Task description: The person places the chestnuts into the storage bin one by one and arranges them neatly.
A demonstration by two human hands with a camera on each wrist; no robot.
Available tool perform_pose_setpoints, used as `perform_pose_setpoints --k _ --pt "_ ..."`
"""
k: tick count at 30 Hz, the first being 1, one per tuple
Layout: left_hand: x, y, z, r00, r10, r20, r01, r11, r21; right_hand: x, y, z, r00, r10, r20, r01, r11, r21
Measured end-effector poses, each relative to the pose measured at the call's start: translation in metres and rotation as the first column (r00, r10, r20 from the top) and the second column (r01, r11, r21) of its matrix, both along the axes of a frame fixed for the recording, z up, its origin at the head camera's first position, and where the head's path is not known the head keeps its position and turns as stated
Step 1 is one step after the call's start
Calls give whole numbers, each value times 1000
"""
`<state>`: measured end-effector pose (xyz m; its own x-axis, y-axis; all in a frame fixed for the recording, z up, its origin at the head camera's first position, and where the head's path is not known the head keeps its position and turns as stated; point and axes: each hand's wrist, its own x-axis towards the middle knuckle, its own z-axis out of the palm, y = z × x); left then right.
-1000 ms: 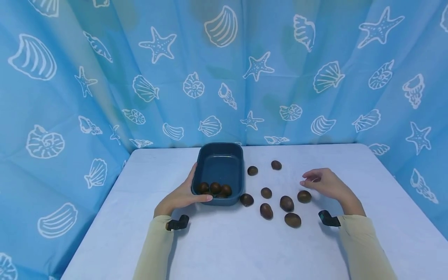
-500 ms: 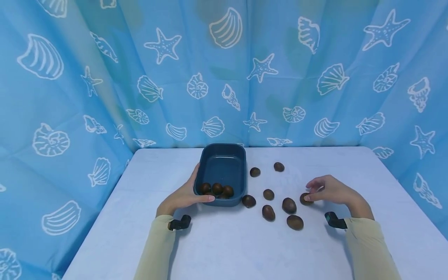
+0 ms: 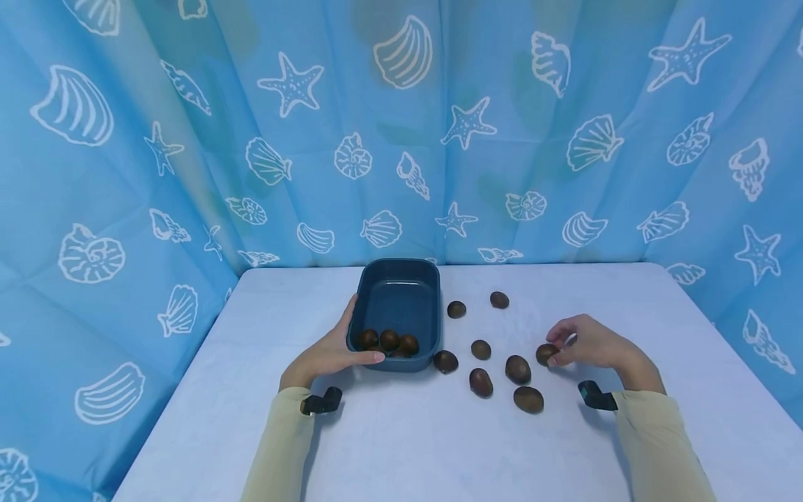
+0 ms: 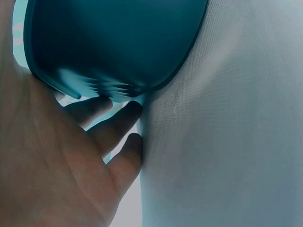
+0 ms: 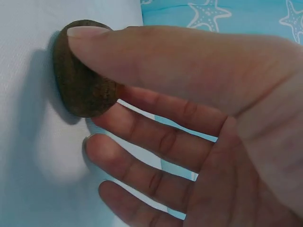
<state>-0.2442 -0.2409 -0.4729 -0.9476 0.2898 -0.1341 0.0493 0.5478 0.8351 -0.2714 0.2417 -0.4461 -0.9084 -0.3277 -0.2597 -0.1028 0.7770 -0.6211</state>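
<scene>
My right hand (image 3: 592,341) pinches a brown oval chestnut (image 3: 545,353) at the right end of a loose group on the table. In the right wrist view, the thumb lies across this chestnut (image 5: 78,80), with the index and middle fingers behind it and the other fingers spread below. A dark blue rectangular dish (image 3: 401,293) stands at the back, left of the group. My left hand (image 3: 326,354) holds its near left corner, thumb along the front rim and fingers at the left wall. Several chestnuts (image 3: 389,339) lie in the dish's near end.
Several more chestnuts (image 3: 518,369) lie scattered between the dish and my right hand, one (image 3: 445,361) close against the dish's near right corner. Behind the white-covered table (image 3: 401,446) hangs a blue curtain (image 3: 401,125) with white shell and starfish prints.
My right hand has come down onto the rightmost chestnut, and its thumb and fingers have closed on it. The left hand has kept its hold on the dish. The whole view has shifted slightly.
</scene>
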Motion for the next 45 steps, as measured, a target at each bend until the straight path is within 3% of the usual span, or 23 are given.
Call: perform_pose_setpoints --k 10,18,28,38,45 --pt "-2 2 -2 1000 1 5 -1 1000 13 -1 -2 -4 996 -22 -92 24 1000 20" --pt "-3 2 -2 1000 1 15 -1 1000 9 -1 -4 -4 997 -60 -56 61 998 21" --pt "-2 1 -1 1000 8 24 -7 1000 -8 -4 -5 -6 992 -65 -110 70 997 35" --pt "-1 0 0 1000 13 23 -13 1000 -3 -3 -13 2 978 -77 -195 59 994 -96" --pt "-1 1 -1 1000 0 4 0 1000 19 0 -23 9 969 -91 -231 61 989 -135"
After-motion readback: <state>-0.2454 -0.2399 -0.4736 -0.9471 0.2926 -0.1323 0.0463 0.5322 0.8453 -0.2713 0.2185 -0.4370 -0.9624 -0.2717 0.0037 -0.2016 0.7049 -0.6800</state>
